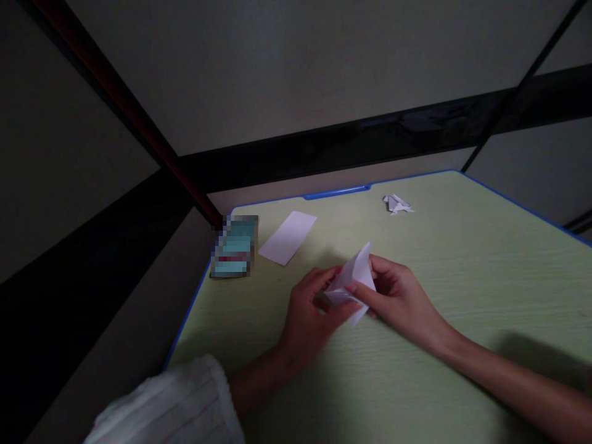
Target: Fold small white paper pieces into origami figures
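Between both hands, a little above the table, is a small folded piece of white paper point(354, 275) with pointed corners and creased flaps. My left hand point(311, 308) pinches its left side, thumb at the lower front edge and fingers at the back left. My right hand point(398, 292) grips the right side, its thumb pressed on the front face and its other fingers behind. The ends of several fingers are hidden by the paper.
A flat white paper rectangle point(288, 238) lies beyond my left hand. Farther right sits a folded white paper figure point(396, 203). A pixelated phone-like object point(235, 246) rests at the left edge of the blue-rimmed, pale green table point(485, 271). Panelled walls point(324, 74) stand behind.
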`<state>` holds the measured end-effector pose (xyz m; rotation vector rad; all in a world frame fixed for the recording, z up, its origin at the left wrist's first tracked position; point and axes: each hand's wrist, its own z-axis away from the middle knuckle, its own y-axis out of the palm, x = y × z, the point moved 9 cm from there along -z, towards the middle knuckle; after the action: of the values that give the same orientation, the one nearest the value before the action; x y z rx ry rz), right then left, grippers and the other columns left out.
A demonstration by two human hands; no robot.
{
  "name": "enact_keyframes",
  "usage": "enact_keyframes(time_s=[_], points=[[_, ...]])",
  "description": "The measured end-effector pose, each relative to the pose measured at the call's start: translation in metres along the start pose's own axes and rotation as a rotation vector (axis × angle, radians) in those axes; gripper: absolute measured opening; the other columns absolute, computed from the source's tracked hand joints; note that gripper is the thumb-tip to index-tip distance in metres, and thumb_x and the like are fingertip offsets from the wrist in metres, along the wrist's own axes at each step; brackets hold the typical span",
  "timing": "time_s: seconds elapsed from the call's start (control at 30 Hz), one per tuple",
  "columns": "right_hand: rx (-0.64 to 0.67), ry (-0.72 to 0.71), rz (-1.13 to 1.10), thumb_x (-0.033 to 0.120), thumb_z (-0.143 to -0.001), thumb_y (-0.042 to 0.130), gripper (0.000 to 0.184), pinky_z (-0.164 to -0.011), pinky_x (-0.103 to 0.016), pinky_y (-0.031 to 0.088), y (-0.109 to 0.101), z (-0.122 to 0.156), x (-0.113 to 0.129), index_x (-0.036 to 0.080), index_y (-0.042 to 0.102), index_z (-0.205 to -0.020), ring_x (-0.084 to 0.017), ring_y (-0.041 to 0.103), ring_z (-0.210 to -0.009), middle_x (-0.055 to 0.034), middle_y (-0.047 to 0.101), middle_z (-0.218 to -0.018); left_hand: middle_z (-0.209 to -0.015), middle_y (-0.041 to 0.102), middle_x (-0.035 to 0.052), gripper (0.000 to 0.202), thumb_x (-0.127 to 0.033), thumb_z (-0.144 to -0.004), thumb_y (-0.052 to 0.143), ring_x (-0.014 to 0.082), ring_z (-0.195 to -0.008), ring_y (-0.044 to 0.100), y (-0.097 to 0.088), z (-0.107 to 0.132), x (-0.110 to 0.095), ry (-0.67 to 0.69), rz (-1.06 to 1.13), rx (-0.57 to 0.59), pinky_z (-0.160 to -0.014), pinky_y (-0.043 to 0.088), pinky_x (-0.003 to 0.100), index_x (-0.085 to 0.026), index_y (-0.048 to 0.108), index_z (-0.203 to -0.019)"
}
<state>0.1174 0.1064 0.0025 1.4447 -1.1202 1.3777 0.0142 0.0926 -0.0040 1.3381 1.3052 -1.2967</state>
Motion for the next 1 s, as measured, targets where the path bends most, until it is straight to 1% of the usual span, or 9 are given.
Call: enact_keyframes(time_s=[0.07, 0.13, 0.2, 0.27, 0.43, 0.53, 0.63, 0.8, 1.0], points=[[0.012, 0.022, 0.018, 0.026, -0.068, 0.059, 0.017, -0.034, -0.017, 0.028, 0.002, 0.001, -0.001, 0.016, 0.045, -0.064, -0.004, 0.035, -0.039, 0.0067, 0.041, -0.049, -0.083, 0.058, 0.0028, 0.028, -0.025, -0.063, 0.064, 0.0118, -0.070, 0.053, -0.004, 0.000, 0.002, -0.034, 0.016, -0.037, -0.047, 0.043, 0.015, -0.017, 0.062, -0.090], [0.008, 0.042, 0.013, 0.027, -0.069, 0.058, 0.018, -0.033, -0.016, 0.028, 0.001, 0.002, -0.003, 0.016, 0.044, -0.065, -0.004, 0.036, -0.038, 0.0069, 0.041, -0.049, -0.069, 0.058, 0.0008, 0.019, -0.027, -0.068, 0.059, 0.0083, -0.056, 0.051, -0.009, -0.001, 0.005, -0.079, 0.069, -0.091, -0.042, 0.040, 0.015, -0.014, 0.063, -0.080], [-0.009, 0.052, 0.005, 0.028, -0.070, 0.058, 0.019, -0.032, -0.015, 0.028, -0.001, 0.001, -0.004, 0.017, 0.043, -0.066, -0.004, 0.036, -0.037, 0.0073, 0.042, -0.048, -0.056, 0.055, -0.0014, 0.018, -0.029, -0.070, 0.055, 0.0062, -0.046, 0.046, -0.014, -0.003, 0.008, -0.117, 0.134, -0.130, -0.039, 0.037, 0.015, -0.012, 0.062, -0.071], [-0.024, 0.060, -0.001, 0.028, -0.069, 0.059, 0.020, -0.031, -0.015, 0.027, -0.004, 0.000, -0.005, 0.017, 0.042, -0.065, -0.003, 0.035, -0.035, 0.0080, 0.041, -0.047, -0.051, 0.052, -0.0023, 0.020, -0.030, -0.070, 0.056, 0.0060, -0.044, 0.044, -0.015, -0.004, 0.011, -0.146, 0.206, -0.141, -0.037, 0.037, 0.016, -0.011, 0.061, -0.065], [0.038, 0.096, -0.015, 0.029, -0.069, 0.058, 0.018, -0.030, -0.015, 0.026, 0.002, -0.002, -0.008, 0.013, 0.050, -0.073, -0.002, 0.035, -0.033, 0.0067, 0.044, -0.046, -0.051, 0.050, -0.0029, 0.022, -0.033, -0.067, 0.057, 0.0070, -0.044, 0.044, -0.013, -0.004, 0.018, -0.203, 0.323, -0.135, -0.036, 0.036, 0.017, -0.012, 0.058, -0.060], [0.086, 0.113, -0.002, 0.030, -0.069, 0.057, 0.019, -0.030, -0.014, 0.026, 0.007, -0.002, -0.008, 0.012, 0.054, -0.072, -0.002, 0.034, -0.032, 0.0056, 0.046, -0.046, -0.050, 0.049, -0.0038, 0.019, -0.030, -0.066, 0.059, 0.0066, -0.044, 0.043, -0.018, -0.004, 0.014, -0.177, 0.266, -0.173, -0.039, 0.036, 0.017, -0.013, 0.057, -0.059], [0.077, 0.130, 0.017, 0.030, -0.066, 0.060, 0.020, -0.030, -0.014, 0.030, 0.007, 0.000, -0.009, 0.012, 0.055, -0.072, -0.003, 0.038, -0.034, 0.0046, 0.049, -0.049, -0.049, 0.047, -0.0043, 0.015, -0.025, -0.065, 0.060, 0.0068, -0.047, 0.044, -0.021, -0.006, 0.007, -0.122, 0.199, -0.179, -0.044, 0.036, 0.018, -0.013, 0.056, -0.057], [0.074, 0.224, 0.061, 0.027, -0.062, 0.062, 0.017, -0.031, -0.015, 0.036, 0.008, 0.005, -0.017, 0.012, 0.057, -0.069, -0.007, 0.047, -0.041, 0.0016, 0.055, -0.054, -0.054, 0.048, -0.0030, 0.016, -0.025, -0.067, 0.059, 0.0073, -0.052, 0.045, -0.016, -0.006, 0.007, -0.096, 0.215, -0.100, -0.048, 0.036, 0.018, -0.013, 0.059, -0.056], [0.058, 0.277, 0.026, 0.031, -0.065, 0.060, 0.021, -0.030, -0.015, 0.035, 0.006, 0.005, -0.018, 0.010, 0.057, -0.063, -0.006, 0.046, -0.037, 0.0008, 0.054, -0.047, -0.079, 0.060, 0.0046, 0.026, -0.033, -0.076, 0.048, 0.0102, -0.059, 0.050, -0.006, -0.004, 0.004, -0.055, 0.394, 0.016, -0.044, 0.039, 0.019, -0.015, 0.065, -0.077]])
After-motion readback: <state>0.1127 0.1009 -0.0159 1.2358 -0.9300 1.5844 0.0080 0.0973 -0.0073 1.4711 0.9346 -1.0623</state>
